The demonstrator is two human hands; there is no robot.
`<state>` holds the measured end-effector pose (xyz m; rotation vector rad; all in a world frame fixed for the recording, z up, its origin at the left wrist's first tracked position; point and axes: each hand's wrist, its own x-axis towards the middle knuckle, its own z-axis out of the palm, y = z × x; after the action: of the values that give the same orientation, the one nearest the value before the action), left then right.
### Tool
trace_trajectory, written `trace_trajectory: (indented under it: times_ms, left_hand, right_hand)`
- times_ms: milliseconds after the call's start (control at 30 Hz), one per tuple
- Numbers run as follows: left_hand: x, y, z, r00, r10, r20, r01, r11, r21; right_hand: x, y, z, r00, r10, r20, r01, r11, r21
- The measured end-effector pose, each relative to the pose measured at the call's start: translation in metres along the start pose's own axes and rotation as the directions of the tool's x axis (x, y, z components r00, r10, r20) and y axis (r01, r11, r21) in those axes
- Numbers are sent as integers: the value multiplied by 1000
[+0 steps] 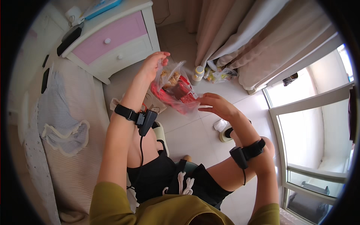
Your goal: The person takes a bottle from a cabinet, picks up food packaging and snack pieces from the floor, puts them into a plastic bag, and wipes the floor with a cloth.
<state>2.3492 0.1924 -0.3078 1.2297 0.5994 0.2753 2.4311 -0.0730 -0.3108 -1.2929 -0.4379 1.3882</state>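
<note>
A clear plastic bag is held up in front of me above the tiled floor. Red packaging shows through its film, along with a tan, lumpy item near the top; what exactly they are is hard to tell. My left hand grips the bag's upper left edge between thumb and fingers. At its lower right edge, my right hand pinches the film with bent fingers. A thin white strip shows under the right fingers.
Beyond the bag, a white bottle with a yellow-ringed cap and another filled plastic bag stand by the curtains. A chest of drawers is at upper left, a bed left, a glazed door right. Black devices are strapped to both forearms.
</note>
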Motion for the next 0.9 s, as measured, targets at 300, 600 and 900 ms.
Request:
trace_trajectory:
  times_ms: [300,600,900]
  left_hand:
    - [-7,21,-21,968,196,-159,-231,943,-240]
    - [-23,31,-16,991,18,-136,-81,874,-479]
    - [62,-41,34,935,-353,28,277,680,-678]
  right_hand:
    - [97,-40,-44,958,76,-277,9,956,292]
    - [239,-125,-36,935,-260,-241,249,965,-77]
    - [342,-125,-75,931,-280,-234,276,960,-52]
